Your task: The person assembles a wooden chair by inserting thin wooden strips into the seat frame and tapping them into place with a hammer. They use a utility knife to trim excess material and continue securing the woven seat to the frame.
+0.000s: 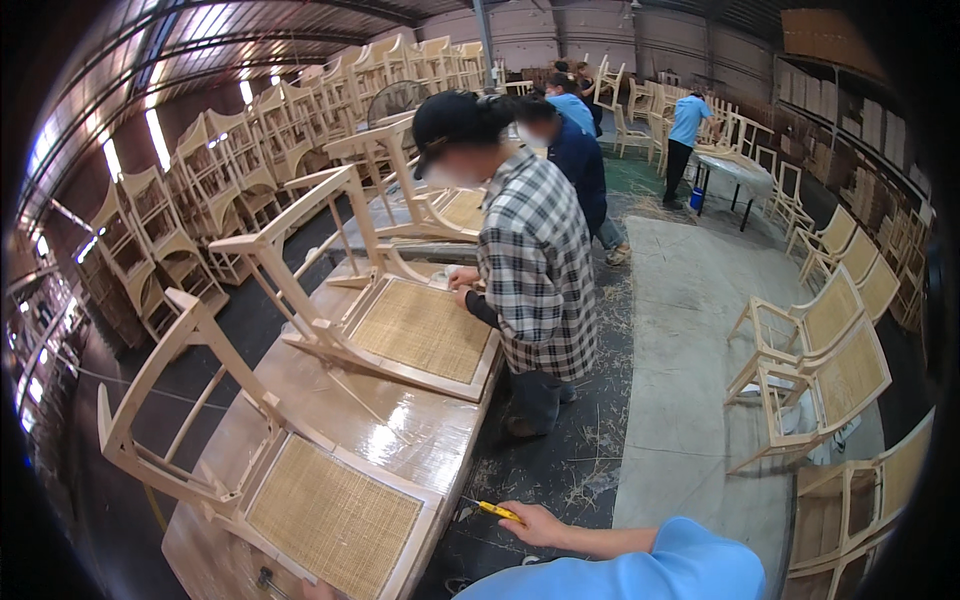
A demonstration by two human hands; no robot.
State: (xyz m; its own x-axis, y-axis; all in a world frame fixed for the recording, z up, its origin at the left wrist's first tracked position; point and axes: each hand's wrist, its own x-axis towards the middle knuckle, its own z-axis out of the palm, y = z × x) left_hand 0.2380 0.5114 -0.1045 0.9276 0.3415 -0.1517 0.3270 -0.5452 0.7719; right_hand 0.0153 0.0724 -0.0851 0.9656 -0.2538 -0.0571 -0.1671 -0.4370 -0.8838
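Observation:
Out to the right of the table, my right hand (540,524) is closed around a yellow utility knife (497,511), its thin metal tip pointing left toward the table edge. Only a sliver of my left hand (318,591) shows at the lower edge, against the near chair's frame; its fingers are mostly hidden. The near wooden chair (425,497) lies tipped on the table with its woven cane panel (335,515) facing up. A small dark-headed tool (266,578) lies beside that frame, partly cut off.
The film-covered table (385,437) carries more tipped chairs. A co-worker in a checked shirt (540,260) bends over a second cane-panel chair (425,330). Cane scraps litter the dark floor (590,440). Finished chairs (825,385) line the right; stacked frames (230,150) fill the left.

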